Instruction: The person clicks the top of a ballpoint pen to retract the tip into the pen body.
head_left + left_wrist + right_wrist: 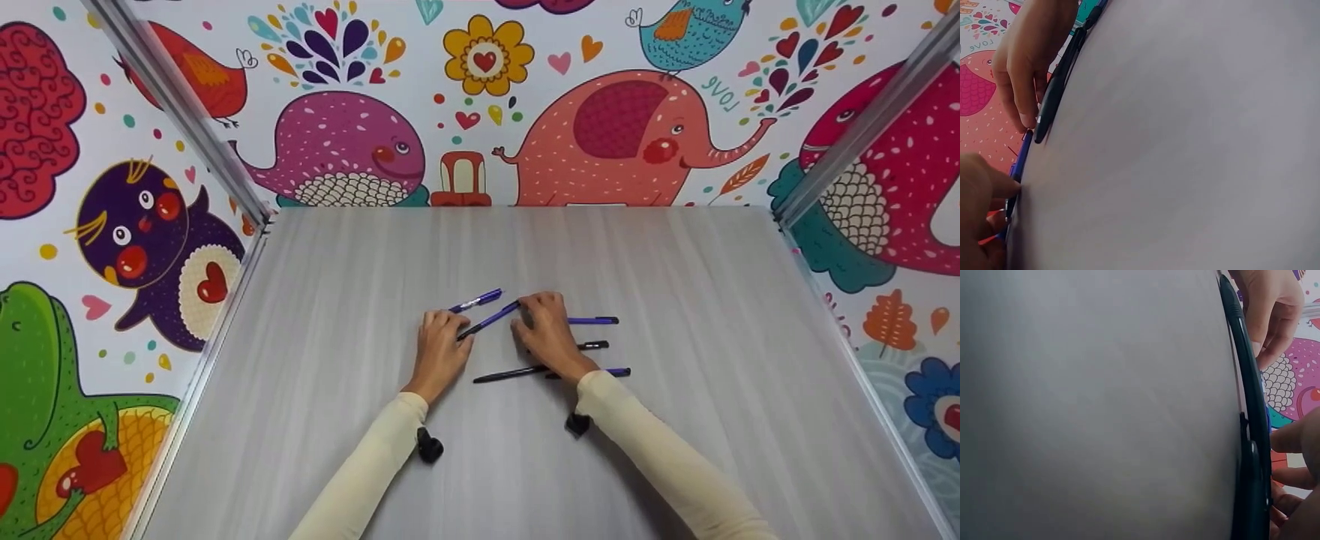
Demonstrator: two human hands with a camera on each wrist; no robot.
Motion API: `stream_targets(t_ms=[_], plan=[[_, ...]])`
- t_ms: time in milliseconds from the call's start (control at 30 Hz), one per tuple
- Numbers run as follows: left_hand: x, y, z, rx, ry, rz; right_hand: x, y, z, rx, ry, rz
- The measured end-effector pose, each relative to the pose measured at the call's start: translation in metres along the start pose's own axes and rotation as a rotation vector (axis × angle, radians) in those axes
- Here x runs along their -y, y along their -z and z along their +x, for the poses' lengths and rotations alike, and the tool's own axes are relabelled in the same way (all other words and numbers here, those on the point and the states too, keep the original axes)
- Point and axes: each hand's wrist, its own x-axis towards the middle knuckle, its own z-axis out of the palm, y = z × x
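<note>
A blue pen with a black end (pixel 491 318) lies slantwise between the hands. My left hand (pixel 441 352) pinches its black lower end, and my right hand (pixel 550 334) holds its upper end at the fingertips. Just beyond the left fingers is another blue pen (pixel 480 300), partly covered by that hand. Under and beside the right hand are a blue pen (pixel 596 321), a black pen (pixel 596 345), a long black pen (pixel 506 374) and a blue-and-black pen (pixel 619 372). In the right wrist view the long black pen (pixel 1251 377) partly hides the fingers.
The pens lie on a grey wood-grain table (pixel 337 262). Walls printed with cartoon animals (pixel 600 142) enclose its back and sides, with metal rails (pixel 195 127) at the corners. A small black device (pixel 429 445) sits at each wrist.
</note>
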Motion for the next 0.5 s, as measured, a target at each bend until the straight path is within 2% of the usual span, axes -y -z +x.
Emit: stream_targets(t_ms=[500], plan=[[0.0018, -0.0007, -0.0001, 0.022, 0.007, -0.023, 0.0038, -0.0025, 0.0026, -0.006, -0.068, -0.036]])
